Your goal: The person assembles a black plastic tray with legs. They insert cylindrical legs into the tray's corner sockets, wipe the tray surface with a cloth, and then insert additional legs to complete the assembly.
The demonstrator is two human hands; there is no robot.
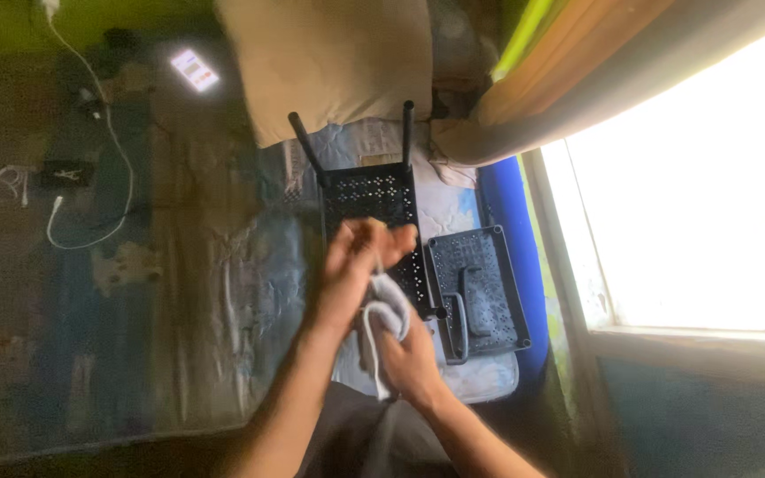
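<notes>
Both my hands meet over a bed, wrapped around a white cloth [389,310]. My left hand [353,265] grips the cloth's upper part with fingers curled. My right hand [411,358] holds the lower part from below, and a strip of the cloth hangs down by my wrist. Just beyond my hands lies a black perforated plastic rack [367,196] with two upright posts. To the right of it lies a second dark perforated tray [480,292] with a curved bar on top.
A tan pillow [334,62] lies at the head of the patterned mattress [258,283]. On the dark floor to the left are a lit phone [194,70], a white cable [115,142] and a small black device [65,173]. A bright window [701,204] fills the right.
</notes>
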